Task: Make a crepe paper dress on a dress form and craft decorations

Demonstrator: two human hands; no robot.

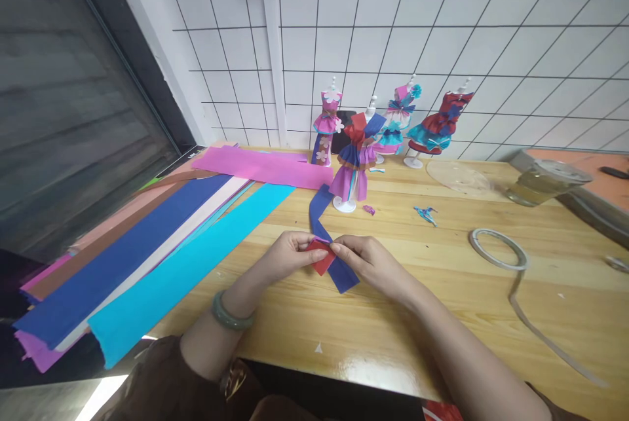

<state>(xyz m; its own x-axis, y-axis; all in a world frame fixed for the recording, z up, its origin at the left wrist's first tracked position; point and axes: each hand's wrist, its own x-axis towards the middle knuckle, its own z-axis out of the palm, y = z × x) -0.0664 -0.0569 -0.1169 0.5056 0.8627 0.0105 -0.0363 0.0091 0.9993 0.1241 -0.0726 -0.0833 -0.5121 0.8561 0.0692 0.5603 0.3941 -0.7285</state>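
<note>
Near the middle of the table, my left hand (293,254) pinches a small red paper piece (322,264) with a purple edge along its top. The fingers of my right hand (366,258) are closed on the same piece at its upper right corner. Beneath the hands a dark blue paper strip (344,277) lies bent on the wood, reaching back past them. Just behind stands a small dress form (361,152) in red, blue and purple paper on a white base.
Long crepe paper strips (196,257) cover the left side. Three more dressed forms stand by the tiled wall, one in red and teal (447,120). A tape roll (498,249), its end trailing, and a cup (545,182) are at the right. Paper scraps (426,215) lie behind my right hand.
</note>
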